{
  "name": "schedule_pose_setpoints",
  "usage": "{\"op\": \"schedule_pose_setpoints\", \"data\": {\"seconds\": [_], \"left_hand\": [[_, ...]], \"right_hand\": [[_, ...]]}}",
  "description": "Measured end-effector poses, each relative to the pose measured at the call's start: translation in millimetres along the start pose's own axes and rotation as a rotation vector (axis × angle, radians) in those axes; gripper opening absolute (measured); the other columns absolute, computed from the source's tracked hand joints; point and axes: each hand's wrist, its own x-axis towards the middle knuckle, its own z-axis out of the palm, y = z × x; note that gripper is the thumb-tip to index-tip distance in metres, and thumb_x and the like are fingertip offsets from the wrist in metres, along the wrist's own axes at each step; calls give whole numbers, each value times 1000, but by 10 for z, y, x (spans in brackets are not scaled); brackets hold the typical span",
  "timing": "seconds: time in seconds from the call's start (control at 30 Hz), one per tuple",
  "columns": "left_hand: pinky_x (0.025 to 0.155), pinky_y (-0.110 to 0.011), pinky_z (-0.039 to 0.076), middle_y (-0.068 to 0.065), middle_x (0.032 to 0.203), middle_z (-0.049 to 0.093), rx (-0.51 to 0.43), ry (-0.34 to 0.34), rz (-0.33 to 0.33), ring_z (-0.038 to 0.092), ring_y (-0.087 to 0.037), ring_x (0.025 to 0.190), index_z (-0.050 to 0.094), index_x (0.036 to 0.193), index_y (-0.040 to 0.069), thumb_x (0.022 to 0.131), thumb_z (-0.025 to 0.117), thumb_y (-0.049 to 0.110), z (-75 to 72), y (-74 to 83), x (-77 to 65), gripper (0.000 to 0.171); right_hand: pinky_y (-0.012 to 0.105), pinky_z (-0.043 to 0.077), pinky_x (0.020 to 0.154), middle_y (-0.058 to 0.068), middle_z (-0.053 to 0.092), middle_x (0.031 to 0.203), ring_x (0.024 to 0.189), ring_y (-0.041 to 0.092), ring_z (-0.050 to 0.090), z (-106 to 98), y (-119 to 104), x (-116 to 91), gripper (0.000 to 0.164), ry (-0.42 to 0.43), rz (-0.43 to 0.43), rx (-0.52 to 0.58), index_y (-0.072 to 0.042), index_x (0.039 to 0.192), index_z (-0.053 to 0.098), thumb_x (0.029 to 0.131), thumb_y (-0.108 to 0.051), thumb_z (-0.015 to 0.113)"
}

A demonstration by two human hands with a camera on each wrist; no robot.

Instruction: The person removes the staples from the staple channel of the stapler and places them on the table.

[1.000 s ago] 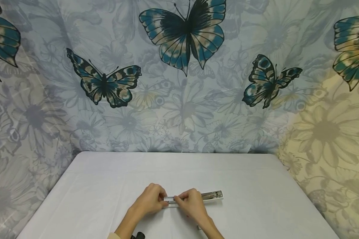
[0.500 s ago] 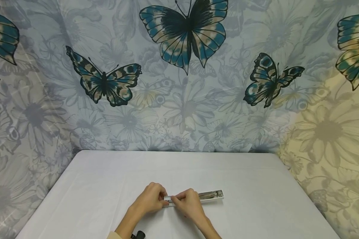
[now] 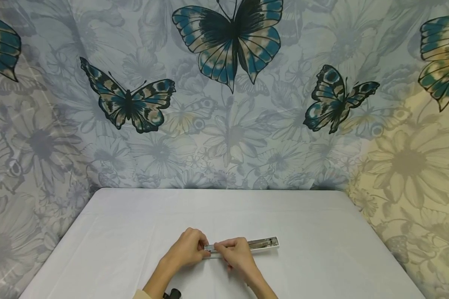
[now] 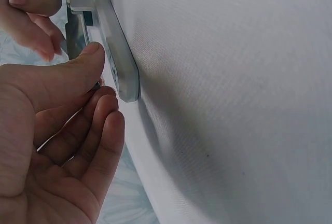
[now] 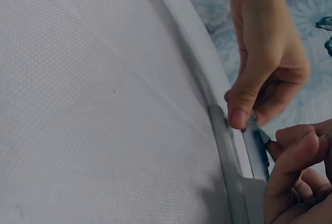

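An opened stapler [image 3: 263, 244] lies near the front middle of the white table, its white cover with a metal inside folded back to the right. In the left wrist view its pale grey base [image 4: 122, 76] rests on the cloth, the metal magazine beside it. My left hand [image 3: 187, 249] pinches the stapler's left end between thumb and forefinger. My right hand [image 3: 239, 255] is just to the right, thumb and forefinger pinching a thin grey metal strip [image 3: 210, 248] over the magazine. Dark metal shows at those fingertips in the right wrist view; fingers partly hide the strip.
The white-clothed table [image 3: 134, 220] stretches away behind and to both sides of the hands. A butterfly-printed curtain [image 3: 232, 137] hangs behind its far edge. A black device [image 3: 175, 294] sits by the left wrist.
My right hand has shifted slightly left along the stapler, toward the left fingertips. The grey strip between the hands now slants. My left hand and the stapler have stayed in place.
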Motion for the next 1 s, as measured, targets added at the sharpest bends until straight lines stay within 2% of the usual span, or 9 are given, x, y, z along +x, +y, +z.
{"op": "schedule_pose_setpoints", "data": {"seconds": [0.27,0.6,0.83,1.0], "left_hand": [[55,-15,46,5,68,66,-14,-3,8,49,3,58,76,82,1,75,88,7,-9,-5,13,15],[55,-16,45,7,67,64,-14,-9,-8,49,1,58,76,78,5,75,88,7,-12,1,1,13],[55,-16,46,7,67,64,-16,0,-9,49,1,58,75,79,4,75,87,5,-7,10,-4,13],[55,-17,45,7,68,64,-6,1,-24,49,0,59,76,82,4,75,87,5,-4,19,-18,14]], "right_hand": [[12,34,38,-12,48,47,36,-2,38,51,-8,41,26,33,-5,-18,7,90,77,90,-19,76],[14,34,38,-11,46,46,37,-1,36,49,-39,24,26,52,4,17,8,92,77,91,-18,74],[16,36,42,-11,46,47,41,2,36,-39,-98,-108,32,27,50,74,9,97,76,92,-23,74],[14,37,42,-11,46,47,40,1,36,-79,-5,-269,31,-23,92,52,5,95,78,92,-26,75]]}}
